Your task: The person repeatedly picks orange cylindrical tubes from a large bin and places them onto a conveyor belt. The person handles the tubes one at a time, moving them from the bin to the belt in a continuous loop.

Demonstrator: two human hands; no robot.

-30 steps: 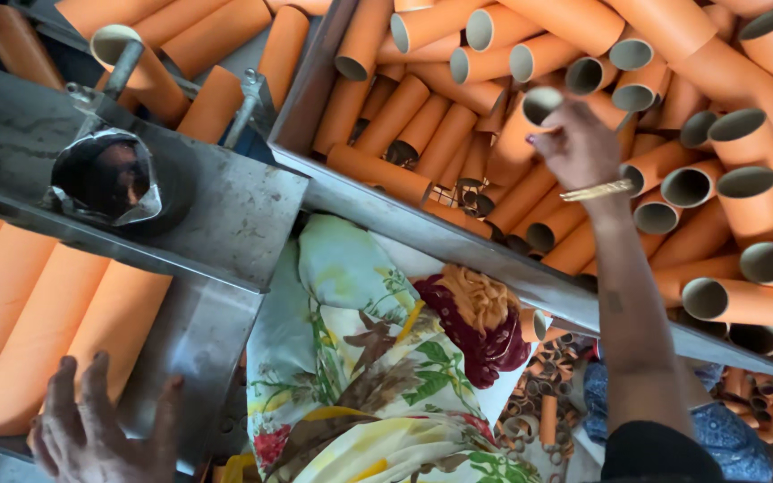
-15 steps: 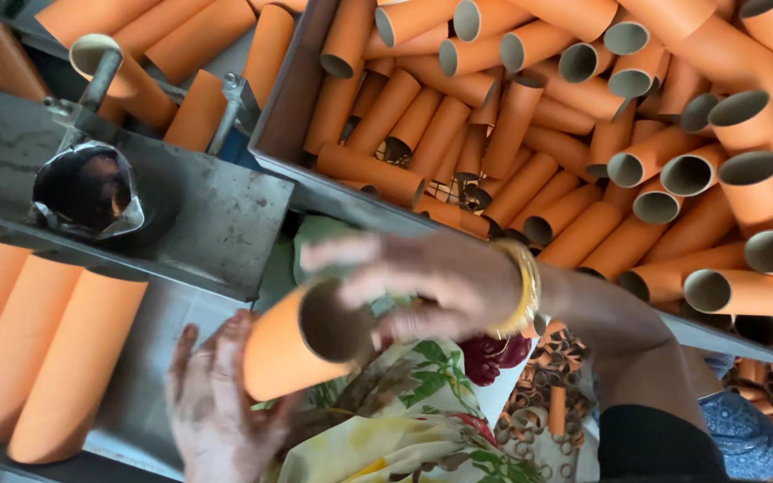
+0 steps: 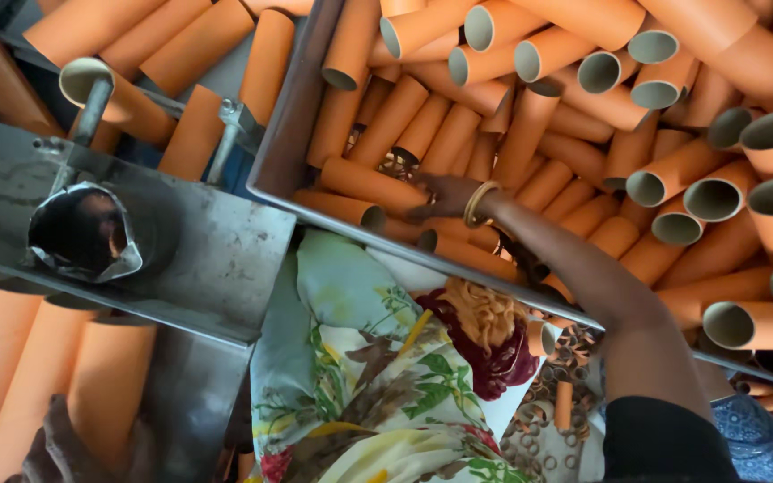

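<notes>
Right hand outstretched; left hand low — flat

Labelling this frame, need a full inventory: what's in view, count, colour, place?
cardboard tubes: too many to count, orange, piled in the bin at upper right
tubes on the left: several, orange, lying side by side at lower left
metal bin: one, grey, upper right
metal plate: one, grey, left centre
dark holder: one, black, on the plate
floral cloth: one, white and green, bottom centre
bangle: one, gold, right wrist
left hand: bottom left, by the tubes
right hand: reaching into the bin, on the tubes
</notes>
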